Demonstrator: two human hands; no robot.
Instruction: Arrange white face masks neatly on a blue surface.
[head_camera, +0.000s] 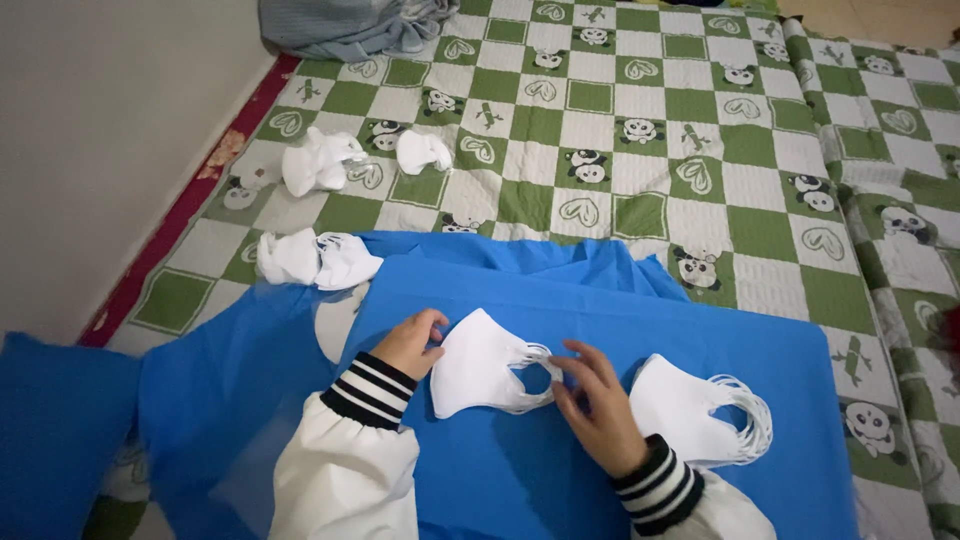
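I see both hands working on a stack of white face masks (478, 362) that lies on a blue sheet (520, 470), about midway between the sheet's left and right edges. My left hand (410, 342) pinches the stack's left edge, its fingers closed on the fabric. My right hand (595, 405) rests at the ear-loop side, its fingers (570, 372) touching the loops; I cannot tell whether they actually clamp them. A second stack of white masks (690, 410) sits just beside the right hand, nearer the sheet's right edge. The sheet covers a green-and-white checked blanket (640, 150). Crumpled white pieces (318, 160) lie on the blanket near its left edge, and two more (315, 260) touch the sheet's upper left corner. A grey cloth (350, 25) is bunched at the blanket's far edge.
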